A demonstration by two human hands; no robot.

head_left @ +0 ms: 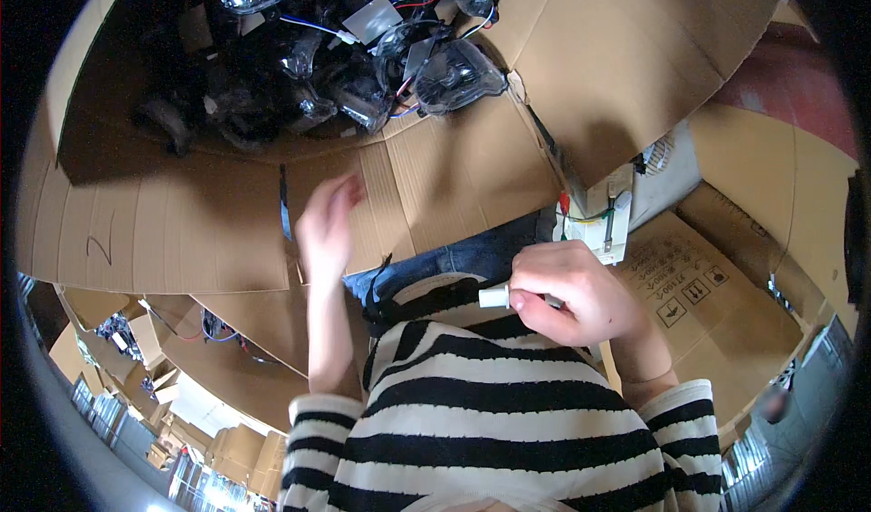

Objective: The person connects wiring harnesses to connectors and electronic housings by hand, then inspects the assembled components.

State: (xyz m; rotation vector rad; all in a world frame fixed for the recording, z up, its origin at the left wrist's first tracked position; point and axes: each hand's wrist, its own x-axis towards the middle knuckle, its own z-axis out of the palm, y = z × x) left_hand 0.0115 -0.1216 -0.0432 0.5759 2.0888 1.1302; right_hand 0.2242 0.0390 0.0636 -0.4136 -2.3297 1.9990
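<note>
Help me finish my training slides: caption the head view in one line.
Right hand holding a small white piece, left hand blurred by an open cardboard box of lamps and wires.

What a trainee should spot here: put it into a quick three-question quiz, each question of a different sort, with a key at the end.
1. Multiple choice. Which hand holds the small white piece? A) the left alone; B) the right alone; C) both together.

2. True or false. The clear-fronted, lamp-like units lie inside the open cardboard box.

3. Fill in the gap. In the picture the left hand looks ______, while the right hand looks fairly sharp.

Key: 1. B. 2. True. 3. Blurred.
</note>
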